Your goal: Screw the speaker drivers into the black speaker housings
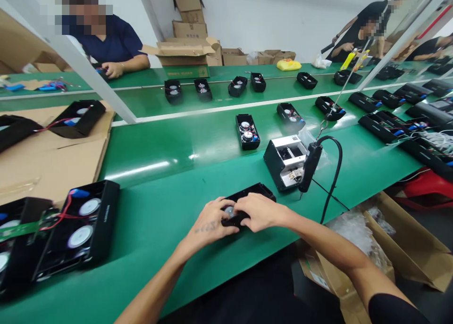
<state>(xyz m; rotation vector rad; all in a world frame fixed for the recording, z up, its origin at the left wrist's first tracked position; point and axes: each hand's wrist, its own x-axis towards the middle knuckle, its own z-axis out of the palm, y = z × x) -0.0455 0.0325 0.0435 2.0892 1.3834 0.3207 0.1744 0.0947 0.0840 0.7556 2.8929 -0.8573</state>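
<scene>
The green worktop (166,229) spreads under and around both hands, widest out to the left hand's left. On it, beyond the right hand (264,210) and off to its right, stands a black-and-silver device (292,160). The black housing (264,189) lies directly under the two hands, its long axis slanting from the left hand (208,221) at the near left end to just past the right hand at the far right end; both touch it, so neither hand is nearer, though the far end lies closest to the right. A powered driver (309,167) hangs to the right hand's right, apart from it. The left thumb and fingers span the housing's near end; the right fingers curl narrowly over its edge, and whether they pinch a separate piece cannot be told. Between the hands shows a round pale part (230,211).
</scene>
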